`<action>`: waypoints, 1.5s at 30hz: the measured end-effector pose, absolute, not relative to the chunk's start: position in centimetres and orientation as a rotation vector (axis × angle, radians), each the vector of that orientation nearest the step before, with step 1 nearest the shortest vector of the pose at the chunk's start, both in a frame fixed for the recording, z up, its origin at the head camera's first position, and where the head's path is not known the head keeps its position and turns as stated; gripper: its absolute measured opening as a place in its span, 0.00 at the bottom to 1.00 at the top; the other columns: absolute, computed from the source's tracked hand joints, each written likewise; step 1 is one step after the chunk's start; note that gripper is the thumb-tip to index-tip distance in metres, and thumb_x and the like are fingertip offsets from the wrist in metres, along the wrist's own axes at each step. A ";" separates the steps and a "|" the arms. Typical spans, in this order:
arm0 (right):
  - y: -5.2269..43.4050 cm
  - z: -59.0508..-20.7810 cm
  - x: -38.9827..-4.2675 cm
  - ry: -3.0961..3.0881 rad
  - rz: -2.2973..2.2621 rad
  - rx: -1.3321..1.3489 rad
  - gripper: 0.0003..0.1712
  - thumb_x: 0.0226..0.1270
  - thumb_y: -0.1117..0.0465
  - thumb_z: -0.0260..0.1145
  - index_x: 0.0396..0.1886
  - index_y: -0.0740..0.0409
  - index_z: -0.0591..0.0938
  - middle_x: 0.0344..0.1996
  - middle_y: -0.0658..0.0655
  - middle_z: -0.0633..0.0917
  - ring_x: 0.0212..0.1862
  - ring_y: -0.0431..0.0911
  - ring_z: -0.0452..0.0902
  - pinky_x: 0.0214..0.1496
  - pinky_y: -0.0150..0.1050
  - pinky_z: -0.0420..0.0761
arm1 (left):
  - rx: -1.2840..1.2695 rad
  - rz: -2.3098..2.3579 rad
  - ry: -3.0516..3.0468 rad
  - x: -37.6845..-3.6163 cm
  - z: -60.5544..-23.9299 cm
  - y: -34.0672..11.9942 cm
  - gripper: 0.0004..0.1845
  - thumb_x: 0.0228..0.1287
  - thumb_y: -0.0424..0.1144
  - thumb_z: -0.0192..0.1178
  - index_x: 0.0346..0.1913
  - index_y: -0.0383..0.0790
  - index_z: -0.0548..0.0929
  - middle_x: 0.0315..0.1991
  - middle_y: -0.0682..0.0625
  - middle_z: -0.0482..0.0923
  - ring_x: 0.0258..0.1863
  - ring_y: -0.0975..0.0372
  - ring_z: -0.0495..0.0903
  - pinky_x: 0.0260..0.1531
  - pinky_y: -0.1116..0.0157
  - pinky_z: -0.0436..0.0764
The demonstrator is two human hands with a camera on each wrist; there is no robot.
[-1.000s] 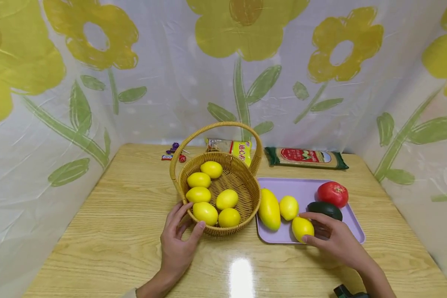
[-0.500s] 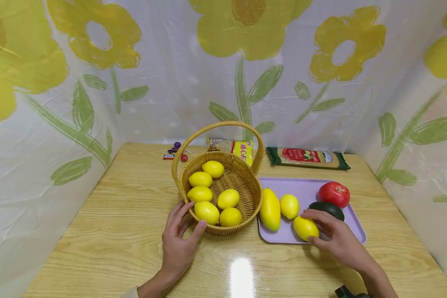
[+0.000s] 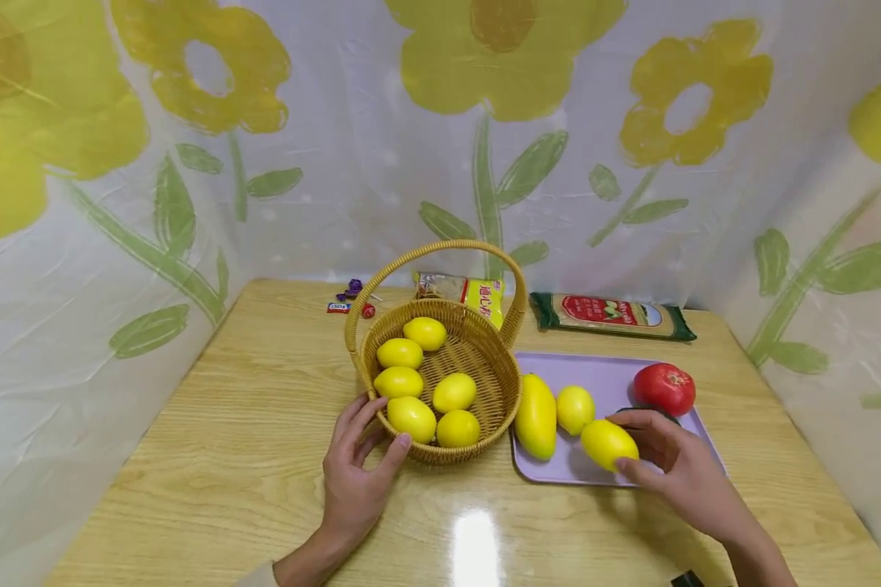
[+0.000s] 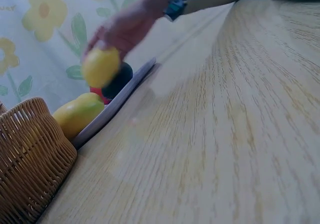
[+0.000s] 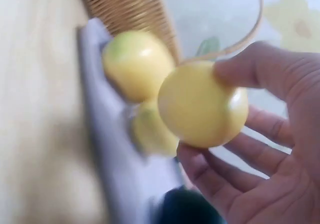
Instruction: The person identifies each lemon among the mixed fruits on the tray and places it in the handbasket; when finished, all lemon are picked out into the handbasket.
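Note:
My right hand [image 3: 679, 473] pinches a lemon [image 3: 608, 445] between thumb and fingers, just above the front of the lilac tray [image 3: 583, 367]. In the right wrist view this lemon [image 5: 197, 106] is clear of the tray. Another lemon [image 3: 576, 410] and a mango [image 3: 536, 417] lie on the tray's left part. My left hand [image 3: 356, 481] rests against the front left of a wicker basket [image 3: 484, 350], thumb and fingertips at its rim. Several lemons [image 3: 411, 419] lie inside, mostly along the left and front. The left wrist view shows the basket's side [image 4: 37, 159].
A red pomegranate-like fruit [image 3: 664, 389] sits at the tray's right, with a dark green fruit [image 5: 187, 209] mostly behind my right hand. Behind stand a green-ended noodle pack [image 3: 613, 315], a yellow food bag [image 3: 482, 297] and small wrapped sweets [image 3: 348, 297]. The basket's handle [image 3: 440, 244] arches upward.
My right hand has lifted the lemon off the tray, tilting it slightly. My left hand and the basket hold their place; the whole view has shifted a little.

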State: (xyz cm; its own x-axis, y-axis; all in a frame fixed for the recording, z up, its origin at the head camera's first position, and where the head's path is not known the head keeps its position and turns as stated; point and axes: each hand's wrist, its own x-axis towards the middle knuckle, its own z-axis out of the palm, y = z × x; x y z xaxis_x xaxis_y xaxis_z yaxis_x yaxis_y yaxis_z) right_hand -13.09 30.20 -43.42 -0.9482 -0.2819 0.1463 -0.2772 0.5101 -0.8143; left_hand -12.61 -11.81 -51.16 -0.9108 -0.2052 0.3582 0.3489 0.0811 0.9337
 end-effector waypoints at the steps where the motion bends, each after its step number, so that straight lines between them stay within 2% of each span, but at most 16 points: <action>1: 30.1 -42.7 -13.3 2.693 -1.503 -0.532 0.27 0.72 0.67 0.78 0.68 0.56 0.83 0.62 0.58 0.87 0.55 0.39 0.87 0.59 0.25 0.88 | -0.144 -1.884 -1.968 -12.6 -51.2 -11.8 0.30 0.69 0.26 0.73 0.73 0.33 0.80 0.80 0.39 0.66 0.73 0.58 0.74 0.68 0.68 0.86; 3: 29.6 -41.4 -14.1 2.636 -1.557 -0.620 0.27 0.72 0.70 0.76 0.68 0.58 0.82 0.63 0.58 0.86 0.57 0.40 0.88 0.61 0.27 0.88 | -0.151 -1.882 -1.962 -12.7 -51.2 -11.8 0.30 0.69 0.26 0.73 0.72 0.32 0.80 0.80 0.38 0.66 0.73 0.58 0.74 0.67 0.68 0.86; 6: 28.1 -39.6 -15.7 2.593 -1.552 -0.768 0.27 0.73 0.71 0.75 0.69 0.56 0.83 0.64 0.55 0.86 0.61 0.40 0.87 0.65 0.28 0.87 | -0.160 -1.879 -1.949 -12.8 -51.3 -11.9 0.30 0.68 0.25 0.73 0.72 0.31 0.80 0.79 0.36 0.66 0.73 0.57 0.74 0.67 0.69 0.86; 9: 25.9 -38.6 -17.4 2.572 -1.482 -0.874 0.26 0.73 0.67 0.76 0.68 0.50 0.84 0.64 0.51 0.87 0.62 0.43 0.86 0.68 0.29 0.85 | -0.165 -1.875 -1.952 -12.9 -51.4 -11.9 0.30 0.68 0.25 0.73 0.72 0.32 0.81 0.79 0.36 0.66 0.73 0.58 0.74 0.67 0.68 0.86; 12: 23.2 -38.3 -19.2 2.570 -1.351 -0.936 0.24 0.73 0.63 0.78 0.66 0.46 0.85 0.63 0.48 0.88 0.61 0.44 0.87 0.68 0.34 0.87 | -0.164 -1.874 -1.966 -13.0 -51.4 -11.8 0.30 0.69 0.26 0.73 0.72 0.32 0.81 0.80 0.37 0.66 0.73 0.57 0.74 0.67 0.67 0.86; 16: 19.5 -38.7 -21.2 2.593 -1.132 -1.020 0.22 0.70 0.61 0.78 0.62 0.46 0.87 0.57 0.45 0.89 0.55 0.42 0.86 0.64 0.42 0.91 | -0.149 -1.892 -1.978 -12.8 -51.4 -11.8 0.30 0.69 0.26 0.73 0.72 0.34 0.81 0.80 0.40 0.66 0.73 0.57 0.74 0.67 0.67 0.86; 20: 16.5 -39.8 -22.3 2.644 -0.984 -1.058 0.21 0.68 0.60 0.78 0.59 0.47 0.87 0.52 0.44 0.90 0.49 0.41 0.84 0.55 0.43 0.91 | -0.119 -1.900 -1.984 -12.4 -51.5 -11.7 0.29 0.68 0.26 0.74 0.72 0.35 0.82 0.80 0.41 0.66 0.74 0.57 0.73 0.68 0.69 0.85; 22: 15.4 -40.6 -22.7 2.656 -0.982 -1.062 0.20 0.68 0.61 0.79 0.59 0.50 0.88 0.53 0.47 0.91 0.51 0.43 0.86 0.55 0.44 0.92 | -0.114 -1.899 -1.986 -12.2 -51.5 -11.7 0.29 0.68 0.27 0.74 0.71 0.36 0.82 0.80 0.41 0.67 0.74 0.58 0.73 0.68 0.70 0.85; 26: 14.6 -41.6 -22.8 2.667 -1.037 -1.084 0.21 0.70 0.60 0.80 0.61 0.54 0.89 0.60 0.50 0.91 0.61 0.48 0.88 0.66 0.50 0.91 | -0.134 -1.895 -1.982 -12.2 -51.4 -11.8 0.29 0.69 0.26 0.73 0.72 0.36 0.82 0.80 0.40 0.66 0.74 0.58 0.73 0.67 0.70 0.85; 30: 15.8 -41.7 -22.4 2.622 -1.292 -1.034 0.21 0.73 0.59 0.79 0.63 0.50 0.89 0.62 0.51 0.91 0.64 0.51 0.87 0.71 0.50 0.88 | -0.156 -1.886 -1.970 -12.4 -51.3 -11.6 0.29 0.69 0.26 0.73 0.72 0.34 0.81 0.80 0.40 0.66 0.74 0.59 0.73 0.67 0.69 0.85; 33: 18.1 -42.0 -21.4 2.444 -1.663 -0.903 0.18 0.75 0.65 0.75 0.62 0.54 0.90 0.61 0.59 0.90 0.64 0.53 0.88 0.70 0.45 0.89 | -0.159 -1.888 -1.970 -12.6 -51.2 -11.5 0.29 0.69 0.26 0.73 0.72 0.33 0.81 0.80 0.41 0.66 0.75 0.59 0.73 0.68 0.69 0.85; 35: 20.2 -42.4 -20.4 2.329 -1.849 -0.809 0.17 0.77 0.69 0.72 0.62 0.61 0.89 0.61 0.64 0.90 0.62 0.54 0.89 0.67 0.42 0.90 | -0.153 -1.893 -1.974 -12.6 -51.2 -11.4 0.29 0.68 0.26 0.73 0.72 0.33 0.81 0.80 0.40 0.66 0.75 0.58 0.73 0.68 0.69 0.85; 37: 22.3 -43.0 -19.3 2.283 -1.935 -0.728 0.17 0.78 0.71 0.69 0.63 0.66 0.87 0.61 0.63 0.90 0.61 0.53 0.89 0.65 0.39 0.90 | -0.145 -1.893 -1.979 -12.6 -51.2 -11.3 0.29 0.68 0.26 0.73 0.72 0.34 0.81 0.80 0.40 0.66 0.75 0.57 0.72 0.67 0.69 0.85; 41: 26.5 -43.9 -17.1 2.302 -2.000 -0.594 0.19 0.81 0.74 0.64 0.67 0.73 0.83 0.60 0.52 0.92 0.60 0.49 0.90 0.65 0.36 0.89 | -0.127 -1.891 -1.979 -12.5 -51.1 -11.4 0.29 0.68 0.26 0.73 0.72 0.34 0.82 0.81 0.40 0.65 0.76 0.57 0.72 0.68 0.69 0.85; 45: 29.4 -44.3 -15.3 2.360 -2.022 -0.463 0.21 0.82 0.73 0.63 0.69 0.74 0.80 0.61 0.51 0.91 0.60 0.44 0.90 0.65 0.32 0.88 | -0.135 -1.883 -1.972 -12.6 -51.0 -11.6 0.30 0.68 0.25 0.73 0.72 0.32 0.81 0.80 0.38 0.65 0.75 0.57 0.72 0.68 0.70 0.85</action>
State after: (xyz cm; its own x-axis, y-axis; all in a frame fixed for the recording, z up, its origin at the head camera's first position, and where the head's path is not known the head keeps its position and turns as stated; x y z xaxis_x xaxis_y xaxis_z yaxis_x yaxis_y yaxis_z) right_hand -15.34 29.43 -44.26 -0.9565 -0.2208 0.1905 -0.2221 0.1283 -0.9665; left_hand -12.60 -11.56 -51.03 -0.9117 -0.2074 0.3546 0.3447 0.0833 0.9350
